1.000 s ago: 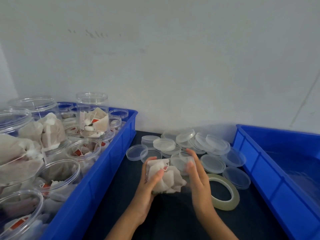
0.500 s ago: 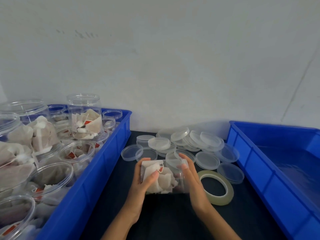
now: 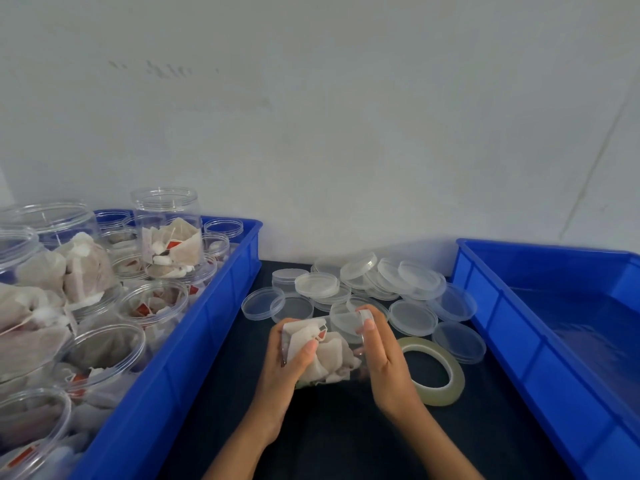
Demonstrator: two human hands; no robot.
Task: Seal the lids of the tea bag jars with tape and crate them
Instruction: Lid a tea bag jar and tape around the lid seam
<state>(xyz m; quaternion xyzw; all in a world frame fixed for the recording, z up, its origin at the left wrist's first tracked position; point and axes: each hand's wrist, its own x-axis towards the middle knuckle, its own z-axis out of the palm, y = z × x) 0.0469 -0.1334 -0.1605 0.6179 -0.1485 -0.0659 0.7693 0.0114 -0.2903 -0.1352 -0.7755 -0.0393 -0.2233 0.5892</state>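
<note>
Clear jar (image 3: 322,351) stuffed with tea bags, held between both hands just above the dark bench (image 3: 332,441), near its middle and a bit toward the front edge. Left hand (image 3: 291,362) wrapped round the left side of the jar, thumb lying across the front over the tea bags. Right hand (image 3: 381,351) up against the right side, fingers fairly straight along the wall of the jar, fingertips reaching up to a see-through lid (image 3: 349,318) at the top end. Can't tell if that lid is fully seated or just resting there.

Roll of clear tape (image 3: 433,370) flat on the bench, just beside the right hand on its right, partly tucked behind the wrist. Heap of spare lids (image 3: 367,285) further back, toward the wall, some stacked, some tipped on edge.

Blue crate (image 3: 194,344) along the left edge of the bench, packed with open jars of tea bags (image 3: 166,233), a few stacked on others. Second blue crate (image 3: 512,306) along the right edge, only blue floor showing in the visible part.
</note>
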